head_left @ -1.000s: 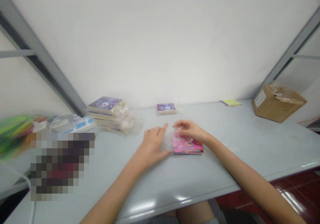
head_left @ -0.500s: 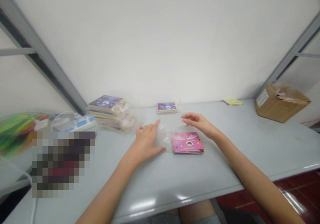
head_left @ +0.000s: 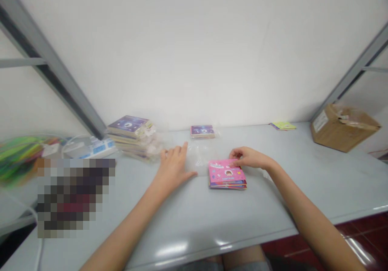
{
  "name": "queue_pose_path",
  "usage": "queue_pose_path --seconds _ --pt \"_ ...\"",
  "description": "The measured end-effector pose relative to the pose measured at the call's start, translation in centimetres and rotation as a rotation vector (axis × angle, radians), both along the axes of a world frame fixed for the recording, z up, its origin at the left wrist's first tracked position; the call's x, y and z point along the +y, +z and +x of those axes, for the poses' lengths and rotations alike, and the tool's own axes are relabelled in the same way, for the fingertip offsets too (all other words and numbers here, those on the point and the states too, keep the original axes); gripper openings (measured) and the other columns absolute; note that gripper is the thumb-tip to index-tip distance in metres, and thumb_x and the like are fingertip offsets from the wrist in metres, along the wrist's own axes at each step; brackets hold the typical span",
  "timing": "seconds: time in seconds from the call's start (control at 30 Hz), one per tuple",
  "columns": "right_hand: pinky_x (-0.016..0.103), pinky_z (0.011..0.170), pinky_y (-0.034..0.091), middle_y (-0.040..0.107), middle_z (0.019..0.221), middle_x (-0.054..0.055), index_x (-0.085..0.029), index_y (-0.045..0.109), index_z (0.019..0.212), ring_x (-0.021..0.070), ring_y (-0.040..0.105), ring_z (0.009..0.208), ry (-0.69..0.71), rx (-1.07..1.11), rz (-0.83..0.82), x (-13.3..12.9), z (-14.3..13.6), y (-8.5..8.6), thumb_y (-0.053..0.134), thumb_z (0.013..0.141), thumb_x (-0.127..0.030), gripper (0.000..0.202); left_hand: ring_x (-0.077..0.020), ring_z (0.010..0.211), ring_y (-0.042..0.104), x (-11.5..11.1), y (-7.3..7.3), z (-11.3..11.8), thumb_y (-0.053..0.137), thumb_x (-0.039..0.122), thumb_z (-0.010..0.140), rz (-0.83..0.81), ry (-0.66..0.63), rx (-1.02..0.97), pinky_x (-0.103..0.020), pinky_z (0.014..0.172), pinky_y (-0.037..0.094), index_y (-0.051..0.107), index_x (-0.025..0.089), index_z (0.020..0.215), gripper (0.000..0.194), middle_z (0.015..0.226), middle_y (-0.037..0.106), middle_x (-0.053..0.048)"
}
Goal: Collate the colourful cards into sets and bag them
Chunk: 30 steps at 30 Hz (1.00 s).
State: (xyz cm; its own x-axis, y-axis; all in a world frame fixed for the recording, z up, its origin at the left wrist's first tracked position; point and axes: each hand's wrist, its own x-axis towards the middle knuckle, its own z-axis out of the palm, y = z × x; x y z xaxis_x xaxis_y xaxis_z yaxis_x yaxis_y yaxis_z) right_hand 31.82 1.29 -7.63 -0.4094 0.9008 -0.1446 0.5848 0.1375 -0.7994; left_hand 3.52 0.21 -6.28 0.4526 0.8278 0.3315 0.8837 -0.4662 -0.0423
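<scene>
A small stack of booklets [head_left: 222, 174] with a pink cover lies on the table in front of me, its near edges slightly fanned. My right hand [head_left: 250, 158] grips the stack at its far right corner, with the thumb on the cover and the fingers curled behind. To the left, my left hand [head_left: 173, 166] is open, thumb and forefinger spread wide. A clear plastic bag [head_left: 198, 158] lies between that hand and the booklets; whether the fingertips touch it I cannot tell.
Bagged purple booklets [head_left: 129, 125] are piled at the back left, and another purple set [head_left: 202, 131] lies by the wall. Yellow-green booklets [head_left: 283, 125] and a cardboard box [head_left: 336, 131] are at the right. A power strip [head_left: 101, 146] sits at the left.
My right hand has come down and closed on the far right corner of the pink booklets. My left hand has shifted slightly left and stays spread.
</scene>
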Motion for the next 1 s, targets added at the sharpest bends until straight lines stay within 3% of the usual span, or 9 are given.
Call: queue_pose_path --seconds 0.17,0.37,0.53,0.73,0.87,1.0 --pt "0.021 0.05 0.033 0.051 0.059 -0.002 -0.013 0.055 0.075 0.0078 0.044 0.053 -0.136 0.207 -0.026 -0.4 0.1 1.3 0.064 0.066 -0.041 0.03 -0.0299 0.107 0.045 0.4 -0.6 -1.1 0.061 0.045 0.071 0.043 -0.003 -0.051 -0.045 0.092 0.022 0.032 0.014 0.128 0.071 0.118 0.049 -0.014" --pt "0.018 0.037 0.017 0.044 0.051 -0.006 -0.015 0.056 0.077 0.002 0.027 0.038 -0.117 0.452 -0.193 -1.7 0.0 3.0 0.066 0.064 -0.044 0.033 -0.0305 0.108 0.043 0.0 -0.3 -1.2 0.061 0.044 0.071 0.023 0.053 -0.053 -0.046 0.09 0.023 0.033 0.014 0.128 0.07 0.121 0.047 -0.016" --pt "0.019 0.035 0.014 0.039 0.046 -0.008 -0.019 0.057 0.08 0.0013 0.017 0.034 -0.295 0.71 -0.083 -2.2 -0.5 3.6 0.066 0.062 -0.046 0.034 -0.0303 0.107 0.043 -1.0 -0.7 -0.2 0.061 0.045 0.071 -0.015 0.001 -0.06 -0.047 0.091 0.022 0.027 0.015 0.132 0.077 0.117 0.049 -0.014" --pt "0.019 0.036 0.018 0.046 0.054 -0.004 -0.014 0.062 0.086 0.0025 0.027 0.04 -0.414 0.624 0.008 -1.5 -1.0 3.1 0.068 0.061 -0.042 0.038 -0.0301 0.106 0.043 -1.4 -0.5 0.2 0.061 0.05 0.07 -0.034 -0.022 -0.079 -0.047 0.09 0.022 0.026 0.016 0.133 0.08 0.116 0.05 -0.014" --pt "0.02 0.043 0.032 0.056 0.062 0.001 -0.012 0.066 0.086 0.0058 0.04 0.047 -0.482 0.476 0.058 -1.4 -0.9 2.6 0.066 0.062 -0.041 0.037 -0.0304 0.103 0.043 -1.4 -0.1 0.1 0.062 0.052 0.067 -0.018 -0.017 -0.068 -0.047 0.088 0.023 0.029 0.015 0.132 0.081 0.113 0.051 -0.013" --pt "0.024 0.052 0.04 0.064 0.073 0.006 -0.012 0.068 0.084 0.0109 0.05 0.057 -0.448 0.318 0.073 -1.5 -0.8 2.4 0.065 0.064 -0.042 0.037 -0.03 0.102 0.043 -1.5 -0.1 0.2 0.062 0.05 0.068 -0.023 -0.037 -0.053 -0.047 0.088 0.022 0.03 0.014 0.132 0.08 0.112 0.052 -0.013"
